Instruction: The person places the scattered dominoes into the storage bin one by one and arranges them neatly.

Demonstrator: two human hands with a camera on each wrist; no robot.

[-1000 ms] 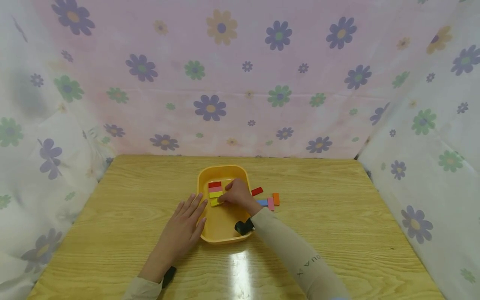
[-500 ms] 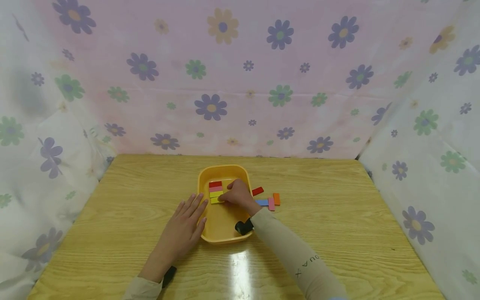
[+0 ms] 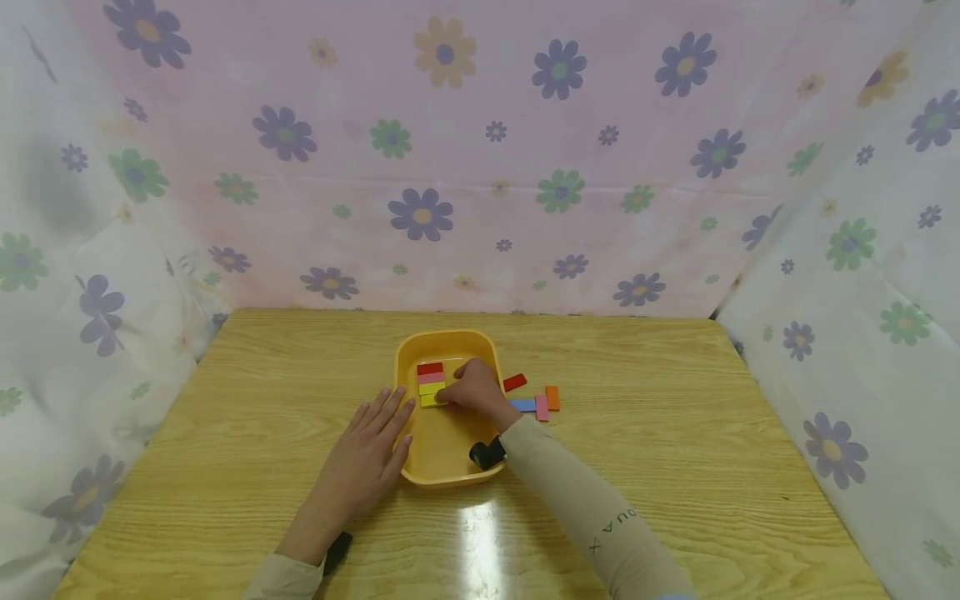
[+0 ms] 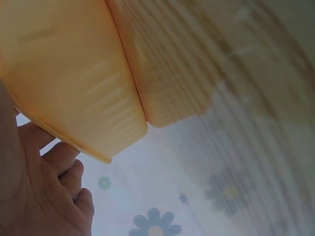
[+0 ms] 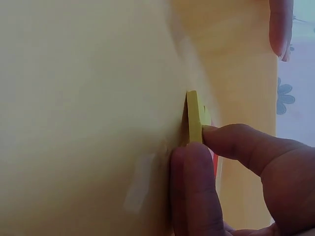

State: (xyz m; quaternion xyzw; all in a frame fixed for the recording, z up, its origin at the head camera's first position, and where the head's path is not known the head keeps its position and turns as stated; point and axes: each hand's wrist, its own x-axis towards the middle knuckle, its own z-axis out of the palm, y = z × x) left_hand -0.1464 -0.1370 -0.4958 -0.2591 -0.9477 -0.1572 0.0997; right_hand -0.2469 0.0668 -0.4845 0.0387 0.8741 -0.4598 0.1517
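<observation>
Inside a yellow plastic tray point(image 3: 452, 450), my right hand point(image 3: 480, 388) pinches a yellow block point(image 3: 428, 402) by its right end, between thumb and fingers. That block lies flat at the near end of a row, up against a second yellow block point(image 3: 430, 388). Farther back in the row come a pink block point(image 3: 431, 378) and a red block point(image 3: 430, 368). My left hand point(image 3: 358, 462) rests on the tray's left rim with fingers spread and nearly straight. In the left wrist view, these fingers point(image 4: 66, 157) reach over the rim from outside.
Right of the tray, on the wooden table point(image 3: 645, 433), lie a loose red block point(image 3: 515, 382), a blue block point(image 3: 524, 406), a pink block point(image 3: 542, 407) and an orange block point(image 3: 552, 397). A black wrist strap point(image 3: 487, 454) shows over the tray's near right corner. Flowered curtains surround the table.
The nearest yellow block was tilted and slightly apart from the row; my right hand has straightened it against the other yellow block. My left hand has stayed on the rim.
</observation>
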